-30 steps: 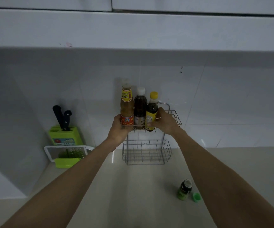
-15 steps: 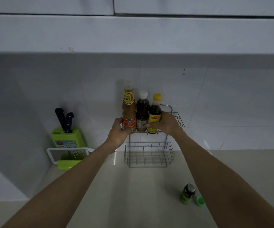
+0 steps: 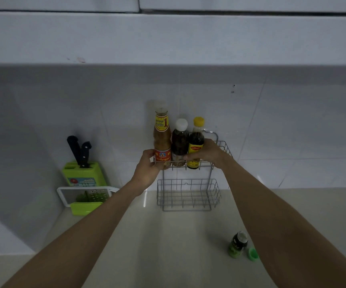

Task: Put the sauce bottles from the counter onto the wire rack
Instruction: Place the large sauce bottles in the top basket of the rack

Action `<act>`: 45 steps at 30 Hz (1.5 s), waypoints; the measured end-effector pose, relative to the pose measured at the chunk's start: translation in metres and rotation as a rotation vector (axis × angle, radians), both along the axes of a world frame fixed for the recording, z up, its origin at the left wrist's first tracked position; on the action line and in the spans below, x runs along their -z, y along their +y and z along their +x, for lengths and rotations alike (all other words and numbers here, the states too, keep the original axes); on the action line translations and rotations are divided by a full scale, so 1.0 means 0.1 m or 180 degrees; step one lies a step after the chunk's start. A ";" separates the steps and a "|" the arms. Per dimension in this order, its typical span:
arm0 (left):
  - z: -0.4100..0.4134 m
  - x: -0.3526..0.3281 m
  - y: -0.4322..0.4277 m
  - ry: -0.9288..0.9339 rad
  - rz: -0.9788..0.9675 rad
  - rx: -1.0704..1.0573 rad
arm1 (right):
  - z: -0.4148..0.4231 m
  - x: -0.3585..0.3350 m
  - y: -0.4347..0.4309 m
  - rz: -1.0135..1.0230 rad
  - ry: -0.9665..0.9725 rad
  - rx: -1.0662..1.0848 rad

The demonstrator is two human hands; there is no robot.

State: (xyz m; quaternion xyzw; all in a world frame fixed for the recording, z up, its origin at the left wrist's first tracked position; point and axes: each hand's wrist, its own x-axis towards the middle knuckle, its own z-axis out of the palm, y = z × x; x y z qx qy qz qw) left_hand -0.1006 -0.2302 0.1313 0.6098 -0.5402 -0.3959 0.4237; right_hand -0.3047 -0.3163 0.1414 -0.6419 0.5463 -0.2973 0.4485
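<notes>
A two-tier wire rack [image 3: 188, 196] stands on the counter against the tiled wall. Three bottles stand side by side in its upper basket: a tall orange sauce bottle [image 3: 162, 140], a dark bottle with a white cap [image 3: 180, 141], and a dark bottle with a yellow cap [image 3: 196, 142]. My left hand [image 3: 147, 169] grips the base of the orange bottle at the basket's left end. My right hand [image 3: 206, 152] wraps around the yellow-capped bottle. The lower basket holds nothing. A small green bottle [image 3: 237, 244] stands on the counter at the right, its green cap [image 3: 253, 254] beside it.
A green knife block [image 3: 83, 173] with black-handled knives stands at the left wall corner, with a white-framed grater on a green tray [image 3: 86, 199] in front of it. White wall cabinets [image 3: 168, 36] overhang above. The beige counter [image 3: 163, 246] stretches toward me.
The yellow-capped bottle has come from a tilt to upright in the upper basket. Both hands stay on the outer bottles. My view has shifted slightly.
</notes>
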 end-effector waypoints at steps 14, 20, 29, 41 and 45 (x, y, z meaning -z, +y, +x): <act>-0.13 -0.03 -0.06 -0.0004 -0.0250 0.0037 | -0.01 -0.05 0.05 0.0028 0.0145 -0.0237; -0.05 0.02 -0.17 -0.0049 -0.0151 -0.0079 | -0.01 -0.10 -0.02 0.0123 0.0157 -0.0265; 0.00 0.13 -0.29 -0.0194 -0.0165 -0.0180 | 0.10 -0.05 -0.03 0.0017 -0.0157 0.0070; 0.03 0.25 -0.34 -0.0176 -0.0184 -0.0217 | 0.05 0.00 -0.07 0.0010 -0.0147 -0.0152; 0.03 0.24 -0.33 -0.0194 -0.0232 -0.0230 | 0.04 0.02 -0.07 0.0002 -0.0143 -0.0123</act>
